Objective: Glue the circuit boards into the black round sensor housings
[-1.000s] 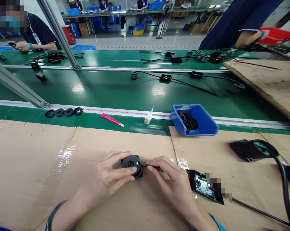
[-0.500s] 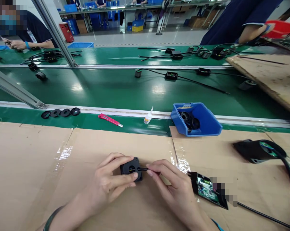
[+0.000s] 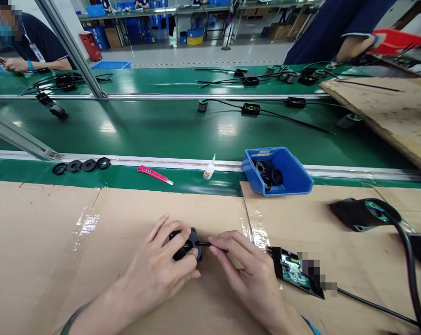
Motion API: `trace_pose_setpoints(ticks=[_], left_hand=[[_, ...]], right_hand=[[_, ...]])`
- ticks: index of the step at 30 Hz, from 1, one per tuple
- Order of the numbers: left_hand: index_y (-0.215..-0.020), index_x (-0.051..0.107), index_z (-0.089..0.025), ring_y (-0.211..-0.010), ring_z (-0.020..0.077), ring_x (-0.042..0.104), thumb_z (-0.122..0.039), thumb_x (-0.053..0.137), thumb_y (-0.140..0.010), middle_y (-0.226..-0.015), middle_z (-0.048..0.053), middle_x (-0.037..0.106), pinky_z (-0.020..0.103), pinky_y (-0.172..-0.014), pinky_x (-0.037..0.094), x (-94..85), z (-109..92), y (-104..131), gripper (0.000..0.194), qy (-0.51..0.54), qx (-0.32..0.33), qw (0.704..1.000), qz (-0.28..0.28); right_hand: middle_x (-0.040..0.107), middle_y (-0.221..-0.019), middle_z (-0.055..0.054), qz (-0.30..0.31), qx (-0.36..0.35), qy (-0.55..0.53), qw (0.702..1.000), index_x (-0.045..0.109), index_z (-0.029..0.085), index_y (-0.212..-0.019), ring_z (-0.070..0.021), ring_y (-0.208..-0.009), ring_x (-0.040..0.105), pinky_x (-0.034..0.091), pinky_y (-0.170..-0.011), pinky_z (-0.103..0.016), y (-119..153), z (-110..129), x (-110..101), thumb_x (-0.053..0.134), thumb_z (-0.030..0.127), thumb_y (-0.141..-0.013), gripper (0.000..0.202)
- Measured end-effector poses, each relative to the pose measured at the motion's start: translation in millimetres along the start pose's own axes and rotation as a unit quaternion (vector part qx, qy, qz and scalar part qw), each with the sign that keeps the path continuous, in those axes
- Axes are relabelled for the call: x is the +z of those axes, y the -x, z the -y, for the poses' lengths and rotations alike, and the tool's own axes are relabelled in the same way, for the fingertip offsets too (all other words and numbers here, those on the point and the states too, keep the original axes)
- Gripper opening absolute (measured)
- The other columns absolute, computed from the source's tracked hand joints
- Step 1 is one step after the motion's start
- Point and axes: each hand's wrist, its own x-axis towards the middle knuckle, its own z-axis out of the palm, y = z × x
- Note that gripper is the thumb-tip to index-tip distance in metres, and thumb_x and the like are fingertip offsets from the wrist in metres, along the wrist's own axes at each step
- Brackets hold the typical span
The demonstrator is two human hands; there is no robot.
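My left hand [image 3: 171, 253] is closed around a small black plastic housing [image 3: 192, 239] with a round opening in its middle, just above the cardboard. Its fingers cover much of the housing's left side. A short black cable [image 3: 205, 244] comes out of the housing on the right. My right hand [image 3: 243, 260] pinches that cable between thumb and fingertips. Right of this hand lies a black case with a bare green circuit board [image 3: 296, 270], partly blurred out, and a cable trailing from it.
Beyond the cardboard [image 3: 50, 232] lie several black rings [image 3: 88, 165], a red utility knife [image 3: 154, 175], a small white bottle [image 3: 209, 169] and a blue bin [image 3: 297, 181] of black parts. A black housing [image 3: 364, 214] with a thick cable rests at right. Cabled parts [image 3: 251, 109] lie on the green conveyor [image 3: 143, 130]. Co-workers are beyond.
My left fingers have shifted over the housing, covering more of its left side and opening. My right hand still pinches the cable. The whole view has shifted slightly.
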Motion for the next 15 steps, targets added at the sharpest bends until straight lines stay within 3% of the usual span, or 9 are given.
trace_pose_setpoints(ticks=[3, 6, 8, 11, 15], left_hand=[[-0.092, 0.065, -0.018, -0.110, 0.0312, 0.061, -0.032, 0.061, -0.092, -0.108, 0.014, 0.063, 0.060, -0.100, 0.052, 6.2, 2.6, 3.0, 0.014, 0.028, -0.004, 1.000, 0.007], [-0.094, 0.066, -0.018, -0.107, 0.0289, 0.062, -0.020, 0.063, -0.088, -0.107, 0.014, 0.056, 0.046, -0.086, 0.062, 12.8, 8.3, 8.9, 0.007, 0.106, -0.037, 0.994, 0.017], [-0.095, 0.067, -0.018, -0.102, 0.0257, 0.063, -0.013, 0.062, -0.086, -0.105, 0.013, 0.054, 0.036, -0.077, 0.064, 16.9, 11.4, 13.0, 0.011, 0.158, -0.056, 0.986, 0.009], [-0.099, 0.068, -0.017, -0.101, 0.0241, 0.062, -0.009, 0.062, -0.086, -0.104, 0.013, 0.054, 0.036, -0.077, 0.064, 23.2, 10.4, 17.6, 0.017, 0.175, -0.046, 0.982, -0.048], [-0.106, 0.068, -0.021, -0.105, 0.0240, 0.064, -0.009, 0.065, -0.085, -0.110, 0.013, 0.057, 0.037, -0.079, 0.064, 30.8, -0.6, 19.3, 0.025, 0.095, -0.006, 0.983, -0.158]], right_hand=[[0.071, -0.086, -0.006, -0.006, -0.014, 0.028, 1.000, 0.069, 0.021, -0.099, -0.0171, -0.075, 0.069, 0.059, -0.065, -0.027, 0.8, 1.1, -2.0, 0.056, 0.009, -0.092, 0.019], [0.070, -0.087, -0.008, -0.044, -0.055, 0.072, 0.995, 0.069, 0.020, -0.100, -0.0192, -0.077, 0.068, 0.058, -0.067, -0.031, 3.4, 6.3, -4.9, 0.058, 0.010, -0.091, 0.018], [0.069, -0.080, -0.006, -0.007, -0.052, 0.058, 0.997, 0.069, 0.020, -0.094, -0.0169, -0.069, 0.067, 0.055, -0.062, -0.028, 6.6, 11.1, -5.0, 0.056, 0.013, -0.093, 0.015], [0.071, -0.077, -0.003, 0.133, 0.066, -0.013, 0.989, 0.068, 0.021, -0.094, -0.0161, -0.065, 0.068, 0.056, -0.060, -0.026, 12.0, 15.9, 0.8, 0.050, 0.024, -0.099, 0.019], [0.071, -0.116, -0.012, 0.165, 0.180, -0.155, 0.957, 0.061, 0.020, -0.127, -0.0222, -0.094, 0.072, 0.061, -0.083, -0.038, 16.9, 15.4, 13.7, 0.044, 0.041, -0.101, 0.038]])
